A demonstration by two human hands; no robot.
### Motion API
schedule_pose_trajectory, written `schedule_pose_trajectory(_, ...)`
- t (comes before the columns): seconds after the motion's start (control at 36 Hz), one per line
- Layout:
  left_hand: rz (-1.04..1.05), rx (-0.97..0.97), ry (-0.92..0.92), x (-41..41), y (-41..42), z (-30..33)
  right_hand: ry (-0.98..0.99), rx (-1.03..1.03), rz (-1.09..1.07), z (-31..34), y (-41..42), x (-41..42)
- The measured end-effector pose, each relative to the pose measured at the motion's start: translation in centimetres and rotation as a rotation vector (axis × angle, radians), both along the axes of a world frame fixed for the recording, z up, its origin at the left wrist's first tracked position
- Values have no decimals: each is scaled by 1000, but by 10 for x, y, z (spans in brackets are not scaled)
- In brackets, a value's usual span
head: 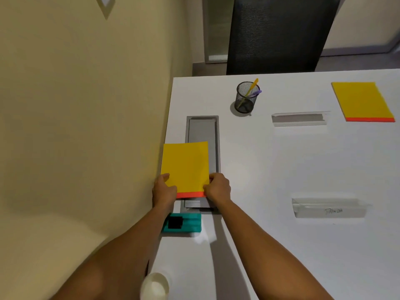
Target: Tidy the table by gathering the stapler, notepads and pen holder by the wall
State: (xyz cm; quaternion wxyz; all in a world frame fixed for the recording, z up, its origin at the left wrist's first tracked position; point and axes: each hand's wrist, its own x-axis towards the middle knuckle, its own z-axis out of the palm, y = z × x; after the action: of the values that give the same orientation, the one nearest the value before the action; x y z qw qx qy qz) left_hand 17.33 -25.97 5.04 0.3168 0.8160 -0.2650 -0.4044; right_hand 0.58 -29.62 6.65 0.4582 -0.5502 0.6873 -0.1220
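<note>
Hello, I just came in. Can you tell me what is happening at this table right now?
A person is tidying a white table. The left hand and right hand hold a yellow notepad at the wall side, over a grey cable tray. A teal stapler already lies near the wall. The mesh pen holder and a second yellow notepad are farther out on the table.
</note>
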Motion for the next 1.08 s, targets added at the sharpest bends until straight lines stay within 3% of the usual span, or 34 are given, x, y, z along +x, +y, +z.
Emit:
schedule_pose_trajectory(0.42, -16, -142, -146, -29, 3, 38, -240, 99, 25, 34, 32, -34)
schedule_pose_trajectory(0.83, -496, -343, -229, -110, 43, 115, -262, -100, -235, 127, 121, -113)
schedule_pose_trajectory(0.94, -586, -476, -189, -137, 51, 129, -221, -158, -310, 149, 147, -147)
schedule_pose_trajectory(1.08, -674, -423, -91, -171, 66, 140, -185, -220, -411, 173, 180, -182)
